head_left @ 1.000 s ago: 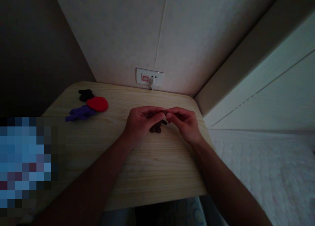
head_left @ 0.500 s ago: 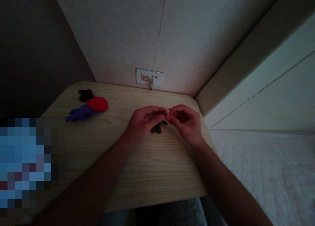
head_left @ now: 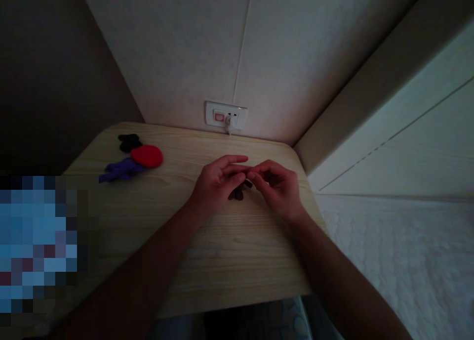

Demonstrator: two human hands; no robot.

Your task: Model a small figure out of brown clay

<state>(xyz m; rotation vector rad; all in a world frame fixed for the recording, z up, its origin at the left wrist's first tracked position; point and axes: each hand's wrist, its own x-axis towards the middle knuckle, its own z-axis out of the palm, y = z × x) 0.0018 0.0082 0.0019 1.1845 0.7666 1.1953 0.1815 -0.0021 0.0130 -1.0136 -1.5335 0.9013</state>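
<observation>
Over the wooden table, my left hand (head_left: 218, 182) and my right hand (head_left: 279, 186) meet fingertip to fingertip. My left index finger is raised, while the thumb and another finger close in against the right fingertips. Thumb and index finger of the right hand are pinched together; whatever lies between the fingertips is too small and dark to name. Just below them on the table is a small dark brown lumpy piece (head_left: 237, 194), looking like modelling clay, partly hidden by my left thumb. A darker short bit (head_left: 248, 184) sticks out at its upper right.
On the table (head_left: 222, 261) at the back left lie a red flattened lump (head_left: 147, 156), a purple irregular lump (head_left: 124, 170) and a black lump (head_left: 129, 143). A wall socket (head_left: 225, 115) with a plug sits behind the table. A pale cabinet (head_left: 400, 132) stands to the right.
My left index finger has lifted away from the pinch. My right fingers have closed together and shifted slightly left. The brown piece and the coloured lumps have stayed in place.
</observation>
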